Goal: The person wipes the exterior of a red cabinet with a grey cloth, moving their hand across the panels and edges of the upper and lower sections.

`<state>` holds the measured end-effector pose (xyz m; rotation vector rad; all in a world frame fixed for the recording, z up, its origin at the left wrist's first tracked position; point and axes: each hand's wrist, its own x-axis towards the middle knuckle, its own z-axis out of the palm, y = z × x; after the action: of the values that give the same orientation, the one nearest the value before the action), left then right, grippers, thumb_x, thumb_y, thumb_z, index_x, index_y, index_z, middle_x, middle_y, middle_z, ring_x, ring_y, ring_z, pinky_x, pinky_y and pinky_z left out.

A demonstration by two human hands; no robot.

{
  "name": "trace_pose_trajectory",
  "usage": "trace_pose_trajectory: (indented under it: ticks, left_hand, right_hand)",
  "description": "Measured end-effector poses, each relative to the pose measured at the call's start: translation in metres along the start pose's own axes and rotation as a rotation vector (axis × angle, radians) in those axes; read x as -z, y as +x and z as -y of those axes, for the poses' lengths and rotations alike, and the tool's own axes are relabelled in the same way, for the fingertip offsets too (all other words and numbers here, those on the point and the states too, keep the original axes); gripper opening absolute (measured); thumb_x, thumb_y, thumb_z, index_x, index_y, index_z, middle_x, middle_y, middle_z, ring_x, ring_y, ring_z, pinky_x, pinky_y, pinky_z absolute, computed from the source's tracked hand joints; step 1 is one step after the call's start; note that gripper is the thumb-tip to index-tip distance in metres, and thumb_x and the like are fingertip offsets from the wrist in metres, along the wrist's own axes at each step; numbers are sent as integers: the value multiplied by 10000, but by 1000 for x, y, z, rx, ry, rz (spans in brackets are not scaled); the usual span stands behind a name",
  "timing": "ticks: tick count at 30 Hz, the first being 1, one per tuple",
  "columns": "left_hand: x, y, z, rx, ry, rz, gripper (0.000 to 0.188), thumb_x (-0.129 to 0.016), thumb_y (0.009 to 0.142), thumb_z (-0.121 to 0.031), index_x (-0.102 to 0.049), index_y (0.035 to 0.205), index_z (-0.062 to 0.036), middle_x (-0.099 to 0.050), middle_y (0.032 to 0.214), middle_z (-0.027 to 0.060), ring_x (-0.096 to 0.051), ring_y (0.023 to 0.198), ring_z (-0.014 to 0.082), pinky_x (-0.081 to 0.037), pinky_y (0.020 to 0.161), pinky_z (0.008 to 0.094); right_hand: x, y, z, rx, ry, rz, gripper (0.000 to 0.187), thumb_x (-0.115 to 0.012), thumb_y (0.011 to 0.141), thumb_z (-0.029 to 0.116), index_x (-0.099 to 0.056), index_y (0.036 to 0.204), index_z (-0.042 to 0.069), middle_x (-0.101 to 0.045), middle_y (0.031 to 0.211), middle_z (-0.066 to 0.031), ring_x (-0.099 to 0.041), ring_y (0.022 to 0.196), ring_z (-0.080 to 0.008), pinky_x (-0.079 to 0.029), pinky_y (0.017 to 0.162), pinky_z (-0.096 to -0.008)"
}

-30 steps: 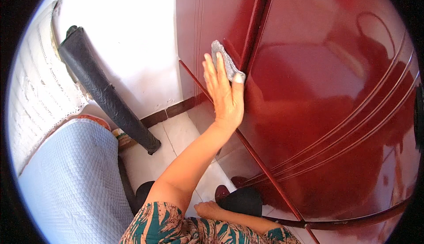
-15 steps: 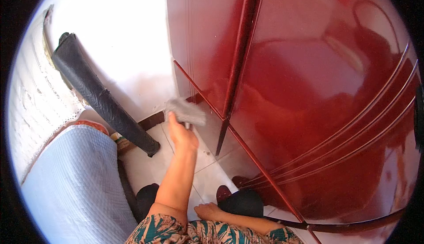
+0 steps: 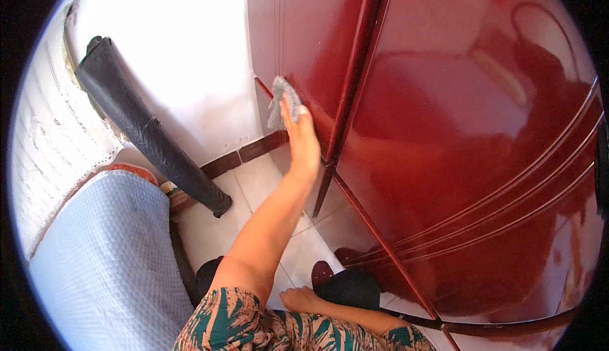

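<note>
A grey cloth (image 3: pixel 283 102) lies under the fingers of my left hand (image 3: pixel 302 136), pressed to the glossy dark red wardrobe (image 3: pixel 438 129). It touches the door's left part, by the thin raised strip that runs slantwise across it. The thumb sits along the cloth's right side, and the arm is stretched forward. Low down, my right hand (image 3: pixel 300 299) is curled into a loose fist beside my dark-clad knee (image 3: pixel 351 289); nothing shows in it.
A long black wrapped roll (image 3: pixel 149 129) leans on the white wall (image 3: pixel 190 52). At left is a bed with a light blue quilted cover (image 3: pixel 108 243), and a whitish lace-edged cloth (image 3: pixel 60 135) beyond. Pale floor tiles (image 3: pixel 254 186) run to the wardrobe's base.
My left hand has moved up and forward with the grey cloth, from above the floor corner onto the wardrobe door. The right hand stays by the knee.
</note>
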<state>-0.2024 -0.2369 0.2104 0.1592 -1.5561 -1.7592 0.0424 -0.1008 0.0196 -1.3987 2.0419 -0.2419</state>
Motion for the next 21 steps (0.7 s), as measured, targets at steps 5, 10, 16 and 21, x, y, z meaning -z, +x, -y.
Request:
trace_pose_trajectory:
  ticks: [5,10,16,21]
  left_hand:
    - [37,-13,92,353,-78,93,705,-308,980,-503,-110,1498,-66,-31,1564,154,14,1444,294,-40,1163,403]
    - [21,-133,44,130,295,149,678,-319,986,-448,-119,1495,-49,-44,1555,199,9,1437,362,-32,1152,437]
    - [19,-152,21,-28,401,226,611,-320,997,-349,-148,1488,-29,-96,1547,207,-36,1439,357,-19,1135,485]
    - [23,-73,40,-24,209,77,626,-314,1004,-369,-138,1482,-6,-81,1555,181,-55,1442,311,-66,1155,394]
  right_hand:
    - [0,2,10,-5,29,-36,189,-476,858,182,-562,892,17,-634,836,-193,-654,767,-378,-511,641,-519]
    - [12,3,14,-95,57,102,243,-454,874,188,-574,978,5,-641,979,-213,-657,868,-361,-516,712,-520]
    - [-12,-1,-2,-59,52,-15,235,-465,870,188,-549,1010,19,-637,931,-194,-651,824,-355,-503,673,-491]
    - [-1,-5,7,-26,15,-109,165,-473,863,182,-535,913,37,-614,827,-163,-638,735,-344,-491,615,-485]
